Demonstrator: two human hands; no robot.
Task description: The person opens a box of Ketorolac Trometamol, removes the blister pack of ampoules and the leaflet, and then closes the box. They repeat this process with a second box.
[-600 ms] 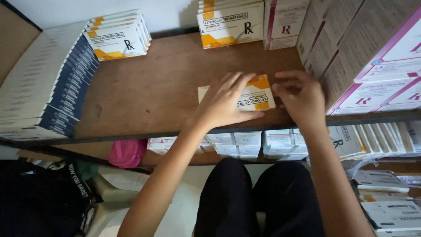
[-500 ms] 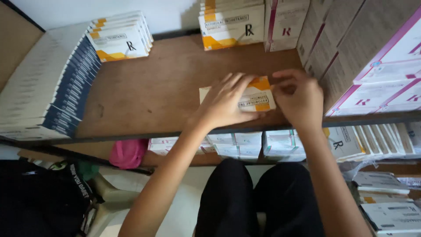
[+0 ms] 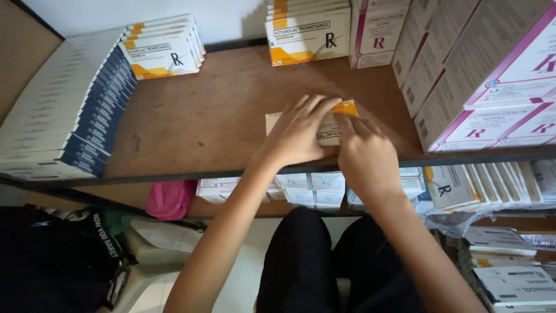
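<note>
Inspecting from the largest item down: the brown wooden shelf (image 3: 191,122) carries everything here, and its front edge runs just under your wrists.

To your right, tall pink-and-white cartons (image 3: 492,69) lean in a stack well above the board; a knock from your right elbow could, in my judgement, bring them over onto your work. To your left, a long row of white-and-navy boxes (image 3: 63,110) stands on edge, well apart from your hands. At the back, orange-and-white medicine cartons (image 3: 307,32) and a second stack of them (image 3: 162,49) sit clear of you.

The small cream-and-orange medicine box (image 3: 333,124) lies flat near the shelf's front edge, between your two hands. Your left hand (image 3: 298,130) lies over it with fingers spread, pressing it down. Your right hand (image 3: 362,150) is closed around its right end, fingertips pinching at the orange corner; whether a flap is between them cannot be told.

Risks, as judged: the box sits close to the lip, so a push toward you could slide it off onto your lap. Heavy pressure from the left hand could crush the thin card. A hard pinch could tear the corner.
</note>
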